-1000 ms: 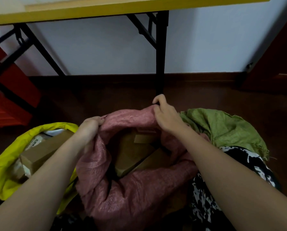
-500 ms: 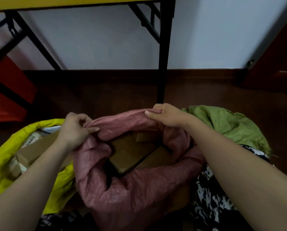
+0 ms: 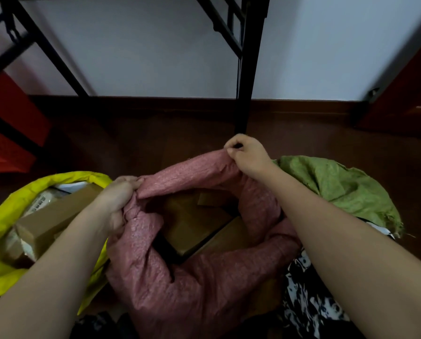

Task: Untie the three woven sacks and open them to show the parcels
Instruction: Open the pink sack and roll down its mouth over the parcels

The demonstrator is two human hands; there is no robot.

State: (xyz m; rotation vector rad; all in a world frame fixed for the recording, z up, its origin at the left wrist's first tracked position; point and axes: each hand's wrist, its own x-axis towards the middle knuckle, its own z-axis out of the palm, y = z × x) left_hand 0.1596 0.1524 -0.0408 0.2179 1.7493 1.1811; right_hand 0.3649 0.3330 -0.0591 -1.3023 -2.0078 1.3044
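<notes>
Forearms reach forward from the bottom edge toward a pink woven sack (image 3: pixel 199 285) on the dark wooden floor (image 3: pixel 155 138). Its mouth is rolled wide, with brown cardboard parcels (image 3: pixel 192 223) visible inside. The left hand (image 3: pixel 116 199) bunches the sack's left rim in curled fingers. The right hand (image 3: pixel 247 155) pinches the far rim. Touching its left side, a yellow sack (image 3: pixel 1 216) lies open around a long cardboard box (image 3: pixel 50 221). A green sack (image 3: pixel 339 187) sits closed on the right. Beyond, black table legs (image 3: pixel 246 69) meet a white wall (image 3: pixel 143 45).
</notes>
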